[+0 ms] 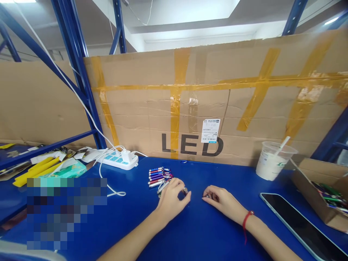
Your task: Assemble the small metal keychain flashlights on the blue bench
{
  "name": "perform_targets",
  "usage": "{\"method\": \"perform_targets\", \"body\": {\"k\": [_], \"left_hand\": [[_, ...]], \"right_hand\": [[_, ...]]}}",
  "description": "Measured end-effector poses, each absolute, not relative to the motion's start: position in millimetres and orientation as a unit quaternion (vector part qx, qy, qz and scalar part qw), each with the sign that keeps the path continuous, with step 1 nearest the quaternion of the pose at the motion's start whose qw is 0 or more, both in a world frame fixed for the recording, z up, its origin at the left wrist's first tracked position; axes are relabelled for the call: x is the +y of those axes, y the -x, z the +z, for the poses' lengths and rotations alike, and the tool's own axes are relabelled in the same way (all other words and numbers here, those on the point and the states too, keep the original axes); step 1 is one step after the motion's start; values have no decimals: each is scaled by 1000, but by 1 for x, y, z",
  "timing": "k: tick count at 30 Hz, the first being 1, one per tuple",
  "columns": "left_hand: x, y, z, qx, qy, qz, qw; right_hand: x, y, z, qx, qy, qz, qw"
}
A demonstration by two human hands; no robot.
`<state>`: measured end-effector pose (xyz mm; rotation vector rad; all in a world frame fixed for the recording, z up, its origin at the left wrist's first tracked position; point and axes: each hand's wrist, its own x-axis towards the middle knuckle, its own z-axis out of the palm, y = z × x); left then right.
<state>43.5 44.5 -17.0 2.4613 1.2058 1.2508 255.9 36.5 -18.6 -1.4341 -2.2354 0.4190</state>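
Note:
My left hand (pixel 172 197) is over the blue tabletop with its fingers curled. Between its thumb and fingertips shows the end of a small metal tube (pixel 185 190); the rest of it is hidden. Just beyond that hand lies a row of small shiny metal tubes (pixel 157 175) in silver, red, purple and blue, like keychain penlights. One silver tube (pixel 162 186) is partly covered by the hand. To the right, apart from the left, my right hand (pixel 221 201) has its fingers pinched. A tiny shiny piece (pixel 207 196) peeks out at its fingertips, too small to name.
At the right are a phone (pixel 301 224), a cup with a straw (pixel 273 159) and an open cardboard box (pixel 310 192) of more tubes. A white power strip (pixel 118 159) with cables sits at the back left. Behind stands a large cardboard sheet (pixel 146 116) marked LED.

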Motion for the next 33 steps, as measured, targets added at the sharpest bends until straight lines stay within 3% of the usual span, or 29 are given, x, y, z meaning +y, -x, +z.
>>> {"method": "perform_targets", "body": {"k": [10,18,26,33], "left_hand": [[44,-43,-16,382,-820,417,89],[36,-43,-14,360,-862,345,98],[38,-41,-19,321,-898,301,25],[38,-40,-18,301,-909,289,11]], "right_hand": [[34,-263,-9,-810,503,144,265],[18,-233,-1,-736,463,214,444],[18,-230,0,-642,490,366,463],[18,-224,-5,-652,450,393,468]]}}
